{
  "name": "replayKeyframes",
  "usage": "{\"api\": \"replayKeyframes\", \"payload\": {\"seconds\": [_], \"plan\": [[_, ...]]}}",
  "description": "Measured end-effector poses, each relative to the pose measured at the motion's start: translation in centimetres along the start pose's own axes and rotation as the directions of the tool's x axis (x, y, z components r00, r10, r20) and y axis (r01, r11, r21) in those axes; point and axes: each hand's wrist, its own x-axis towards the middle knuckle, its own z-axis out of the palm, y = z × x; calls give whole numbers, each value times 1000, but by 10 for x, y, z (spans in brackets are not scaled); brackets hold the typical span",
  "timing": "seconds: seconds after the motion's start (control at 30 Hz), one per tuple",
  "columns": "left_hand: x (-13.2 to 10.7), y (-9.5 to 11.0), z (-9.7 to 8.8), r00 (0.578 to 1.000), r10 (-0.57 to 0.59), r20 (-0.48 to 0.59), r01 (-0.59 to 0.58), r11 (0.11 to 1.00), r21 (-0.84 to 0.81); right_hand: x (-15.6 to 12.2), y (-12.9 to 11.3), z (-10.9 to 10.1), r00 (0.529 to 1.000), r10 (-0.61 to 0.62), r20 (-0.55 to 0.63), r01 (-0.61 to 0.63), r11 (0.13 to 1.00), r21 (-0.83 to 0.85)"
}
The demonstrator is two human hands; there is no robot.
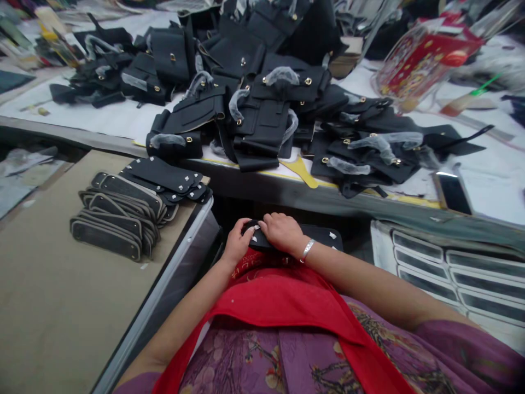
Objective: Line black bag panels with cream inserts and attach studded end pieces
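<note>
A long black panel with rounded ends (320, 232) lies across my lap, with small pale metal tabs near its corners. My left hand (239, 242) grips its left end, thumb on top beside two of the tabs. Just to the right, my right hand (282, 232) is closed over the same end, its fingers bent around the edge; the fingertips are partly hidden. Similar black panels with pale tabs (158, 174) are stacked on the brown board at left. In front of them lie several grey-edged dark panels (109, 232) in overlapping piles.
A heap of black bags (262, 120) with plastic-wrapped handles covers the workbench ahead. A phone (453, 191) rests at the bench edge, right of a yellow tool (301, 171). At right, a white sheet (381, 241) carries rows of dark strips. The brown board (61, 306) is at left.
</note>
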Motion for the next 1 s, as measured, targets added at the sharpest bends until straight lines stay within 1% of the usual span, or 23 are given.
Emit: {"api": "replayKeyframes", "payload": {"seconds": [0.1,0.23,0.33,0.4,0.47,0.6,0.63,0.7,0.8,0.87,0.93,1.0], "plan": [[0,3,1,999,-27,-20,26,998,-63,-12,24,-3,999,-14,52,17,999,-45],[0,4,6,994,-56,-98,50,997,-59,-31,57,-8,990,43,136,-30,995,-93],[1,2,7,993,-88,-80,80,993,-92,-37,67,-13,976,73,207,-61,996,-66],[2,0,7,994,-88,-60,80,990,-113,-33,63,-16,969,52,240,-49,999,-15],[3,0,5,995,-78,-62,71,992,-104,-24,52,-17,969,18,248,-33,998,57],[4,2,4,997,-63,-53,56,992,-112,11,20,-16,972,-48,232,-17,962,272],[4,2,4,997,-62,-48,55,990,-132,20,13,-16,965,-72,251,-12,947,320],[4,1,5,997,-68,-41,60,981,-182,38,6,-17,936,-146,322,4,915,403],[4,-2,6,994,-107,-30,96,959,-266,56,6,-19,871,-241,428,-6,867,499],[4,-4,4,991,-136,-7,127,940,-317,60,8,-21,841,-269,469,-18,853,522],[4,-5,0,988,-147,51,156,925,-347,62,10,-22,832,-277,481,-12,857,515],[5,-4,-4,984,-140,109,169,929,-329,64,10,-21,833,-295,468,9,854,521]]}}
